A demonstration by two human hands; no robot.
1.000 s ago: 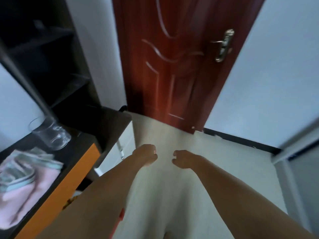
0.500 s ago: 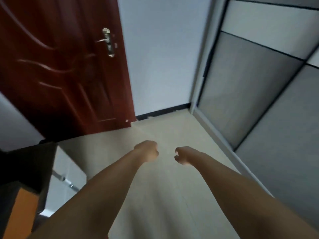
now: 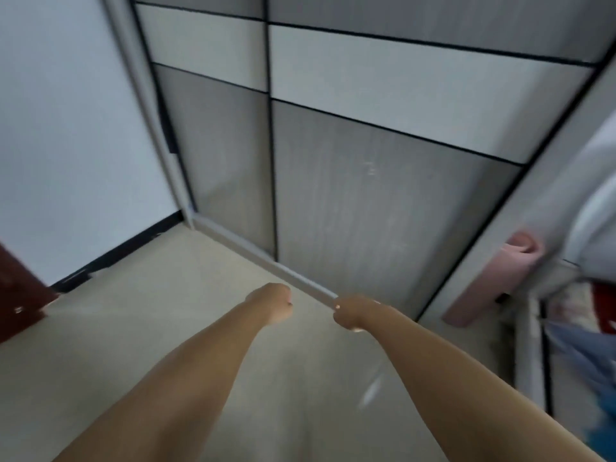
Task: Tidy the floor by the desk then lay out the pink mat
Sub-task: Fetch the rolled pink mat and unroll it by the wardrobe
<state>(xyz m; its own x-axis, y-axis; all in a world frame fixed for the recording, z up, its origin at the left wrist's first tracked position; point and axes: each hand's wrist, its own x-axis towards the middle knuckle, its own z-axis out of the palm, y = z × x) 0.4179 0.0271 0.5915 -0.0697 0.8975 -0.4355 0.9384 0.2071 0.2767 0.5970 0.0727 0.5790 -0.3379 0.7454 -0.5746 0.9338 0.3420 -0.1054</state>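
Red door (image 3: 20,295): far left edge, only a sliver in frame after the view's swing rightward off the desk. Left hand (image 3: 271,303): centre, fingers curled into a loose fist, holding nothing. Right hand (image 3: 355,311): just beside, likewise curled and empty. Sliding wardrobe panels (image 3: 366,201): behind, closed. Pink mat (image 3: 493,281): newly in sight at right, rolled, leaning upright against wardrobe's end. Likely next: reaching for it.

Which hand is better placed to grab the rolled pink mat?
Probably the right hand: the pink mat stands against the wardrobe on its side, while the left hand is farther away. Both look empty.
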